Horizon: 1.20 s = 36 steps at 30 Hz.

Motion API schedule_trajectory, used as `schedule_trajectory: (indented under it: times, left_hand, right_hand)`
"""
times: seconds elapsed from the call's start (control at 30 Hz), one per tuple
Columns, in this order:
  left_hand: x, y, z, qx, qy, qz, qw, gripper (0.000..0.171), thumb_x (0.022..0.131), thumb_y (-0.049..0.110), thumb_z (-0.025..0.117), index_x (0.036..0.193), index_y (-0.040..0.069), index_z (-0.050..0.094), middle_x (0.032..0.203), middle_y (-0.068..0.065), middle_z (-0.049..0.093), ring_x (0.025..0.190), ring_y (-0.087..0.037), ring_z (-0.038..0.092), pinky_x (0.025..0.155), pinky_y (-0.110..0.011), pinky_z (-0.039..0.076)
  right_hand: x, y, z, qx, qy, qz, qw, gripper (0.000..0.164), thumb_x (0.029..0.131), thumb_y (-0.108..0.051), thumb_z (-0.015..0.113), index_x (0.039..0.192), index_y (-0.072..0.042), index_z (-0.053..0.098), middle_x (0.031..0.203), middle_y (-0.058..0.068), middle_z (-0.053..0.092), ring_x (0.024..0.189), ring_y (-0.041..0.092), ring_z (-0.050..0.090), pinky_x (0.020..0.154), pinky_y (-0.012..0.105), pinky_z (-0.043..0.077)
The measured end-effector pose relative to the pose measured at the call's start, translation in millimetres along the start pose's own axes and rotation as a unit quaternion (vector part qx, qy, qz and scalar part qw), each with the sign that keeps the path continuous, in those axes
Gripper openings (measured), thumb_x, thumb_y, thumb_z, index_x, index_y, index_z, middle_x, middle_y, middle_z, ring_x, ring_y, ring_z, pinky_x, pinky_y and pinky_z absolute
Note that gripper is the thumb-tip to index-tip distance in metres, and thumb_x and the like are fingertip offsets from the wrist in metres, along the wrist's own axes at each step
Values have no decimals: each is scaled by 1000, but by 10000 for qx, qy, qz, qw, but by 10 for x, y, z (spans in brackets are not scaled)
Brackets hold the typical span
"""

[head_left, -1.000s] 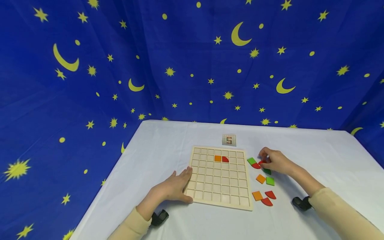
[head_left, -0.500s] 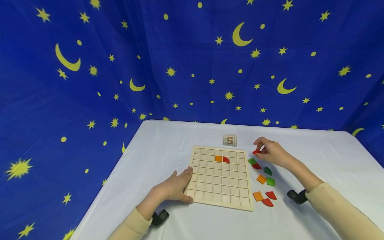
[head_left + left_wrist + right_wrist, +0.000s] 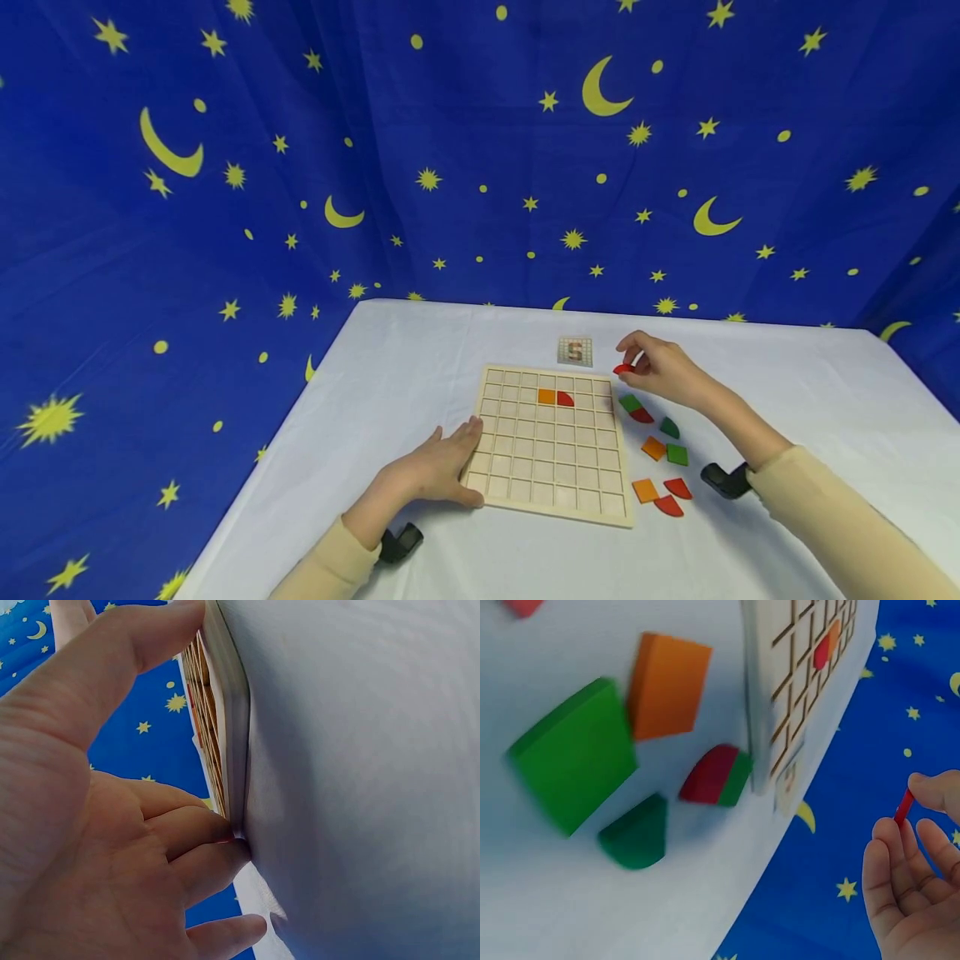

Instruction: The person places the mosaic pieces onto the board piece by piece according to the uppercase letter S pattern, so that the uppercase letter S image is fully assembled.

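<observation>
My right hand (image 3: 667, 372) pinches a red quarter-circle tile (image 3: 623, 368) between thumb and fingertips, above the far right corner of the wooden grid board (image 3: 555, 517). In the right wrist view the tile (image 3: 904, 807) appears edge-on. My left hand (image 3: 433, 468) touches the board's left side, thumb at the near corner and fingers spread along the edge. The left wrist view has that hand (image 3: 112, 847) against the board's rim (image 3: 236, 712). An orange square tile (image 3: 547, 397) and a red quarter-circle tile (image 3: 565, 399) lie side by side in grid cells.
Right of the board lie a dark green quarter-circle (image 3: 670, 428), green squares (image 3: 677, 454), orange squares (image 3: 645, 491) and red quarter-circles (image 3: 669, 506). A small pattern card (image 3: 574, 351) lies beyond the board on the white tablecloth (image 3: 810, 400). A blue starry curtain (image 3: 480, 150) hangs behind.
My right hand has lifted the red quarter-circle from the loose tiles and carried it away and leftward to the board's far right corner. The left hand stays in place.
</observation>
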<state>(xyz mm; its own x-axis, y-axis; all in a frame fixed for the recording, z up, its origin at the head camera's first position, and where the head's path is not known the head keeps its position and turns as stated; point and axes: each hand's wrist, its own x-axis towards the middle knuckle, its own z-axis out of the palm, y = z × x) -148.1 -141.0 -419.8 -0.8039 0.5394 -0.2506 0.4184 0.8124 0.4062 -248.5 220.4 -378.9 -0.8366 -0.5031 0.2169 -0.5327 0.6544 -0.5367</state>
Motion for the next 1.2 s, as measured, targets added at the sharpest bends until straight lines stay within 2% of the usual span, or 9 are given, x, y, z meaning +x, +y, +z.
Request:
schedule_trajectory:
  times: [0.5,1.0,1.2]
  left_hand:
    - [-15,4,-9,28,-31,-43,10000,108,73,45,77,147,-7,19,152,-21,19,139,-30,21,109,-55,13]
    - [-28,14,-18,58,-44,16,10000,106,75,42,77,146,-8,18,152,-22,20,139,-29,21,109,-55,14]
    - [-32,18,-28,94,-68,-28,9999,105,75,42,77,147,-8,18,152,-21,20,140,-29,21,109,-54,15]
  right_hand:
    - [267,-226,236,193,-277,-140,9993,37,79,-3,74,110,-2,55,88,3,61,70,13,58,65,26,52]
    - [532,-370,529,627,-486,-1130,9904,36,78,0,73,110,-1,54,91,5,61,74,14,61,68,30,53]
    - [631,-410,648,726,-636,-1172,9884,35,80,-4,72,111,-2,55,90,2,62,76,14,61,70,32,52]
